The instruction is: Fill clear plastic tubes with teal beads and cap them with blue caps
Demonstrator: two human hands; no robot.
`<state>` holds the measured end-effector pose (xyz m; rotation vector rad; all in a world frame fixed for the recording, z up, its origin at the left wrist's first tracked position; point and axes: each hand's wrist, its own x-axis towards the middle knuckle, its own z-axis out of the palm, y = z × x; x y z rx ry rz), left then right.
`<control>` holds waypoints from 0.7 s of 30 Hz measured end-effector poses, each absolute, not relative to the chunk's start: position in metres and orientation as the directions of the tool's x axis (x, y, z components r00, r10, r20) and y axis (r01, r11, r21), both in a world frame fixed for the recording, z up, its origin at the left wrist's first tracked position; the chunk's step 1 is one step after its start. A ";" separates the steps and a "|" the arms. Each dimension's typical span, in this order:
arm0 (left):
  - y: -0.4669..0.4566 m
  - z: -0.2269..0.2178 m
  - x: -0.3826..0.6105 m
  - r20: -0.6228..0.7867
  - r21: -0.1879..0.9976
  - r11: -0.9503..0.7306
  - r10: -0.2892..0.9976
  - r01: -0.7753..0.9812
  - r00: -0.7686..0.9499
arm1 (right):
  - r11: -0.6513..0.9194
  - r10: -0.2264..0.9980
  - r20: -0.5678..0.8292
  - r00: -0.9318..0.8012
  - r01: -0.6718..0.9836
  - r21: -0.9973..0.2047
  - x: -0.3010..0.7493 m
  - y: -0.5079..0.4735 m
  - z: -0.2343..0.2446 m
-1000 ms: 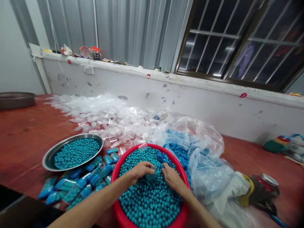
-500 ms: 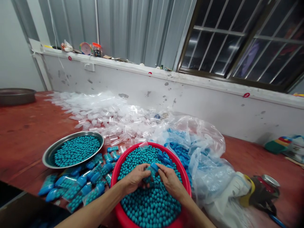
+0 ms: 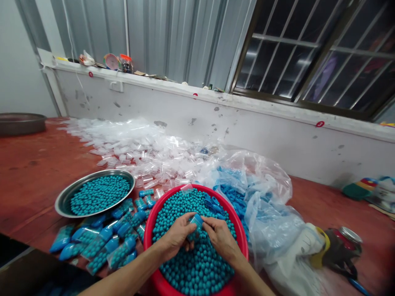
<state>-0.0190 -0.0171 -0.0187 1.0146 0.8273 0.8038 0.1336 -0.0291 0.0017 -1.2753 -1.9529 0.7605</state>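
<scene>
Both my hands work over a red basin (image 3: 150, 230) full of small teal balls (image 3: 197, 267). My left hand (image 3: 175, 236) is closed around a small clear tube filled with teal balls (image 3: 194, 230). My right hand (image 3: 219, 237) pinches the blue cap (image 3: 197, 219) at the top of that tube. Left of the basin lie several filled, capped tubes (image 3: 105, 242) on the red table.
A steel pan of teal balls (image 3: 94, 193) sits at the left. A heap of empty clear tubes (image 3: 138, 152) spreads behind. A plastic bag of blue caps (image 3: 247, 193) lies right of the basin. A can (image 3: 350, 236) and a dark pan (image 3: 21, 123) stand at the table's edges.
My hands rose out of the balls with a filled tube. The right hand brought a blue cap onto its top and now presses it there.
</scene>
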 end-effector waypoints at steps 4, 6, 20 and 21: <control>-0.022 -0.019 -0.016 -0.219 0.951 0.282 0.904 -0.127 0.367 | 0.390 0.897 0.204 -0.391 0.487 -0.781 0.133 -0.030 0.000; -0.025 -0.019 -0.016 -0.228 0.958 0.272 0.917 -0.096 0.327 | 0.391 0.887 0.197 -0.417 0.453 -0.801 0.134 -0.030 -0.001; -0.033 -0.009 -0.015 -0.254 0.964 0.264 0.906 0.018 0.339 | 0.108 0.973 0.024 -0.230 0.359 -0.927 0.137 -0.024 -0.008; -0.034 -0.010 -0.013 -0.257 0.964 0.267 0.920 0.009 0.294 | 0.152 0.962 0.039 -0.269 0.412 -0.898 0.134 -0.028 -0.009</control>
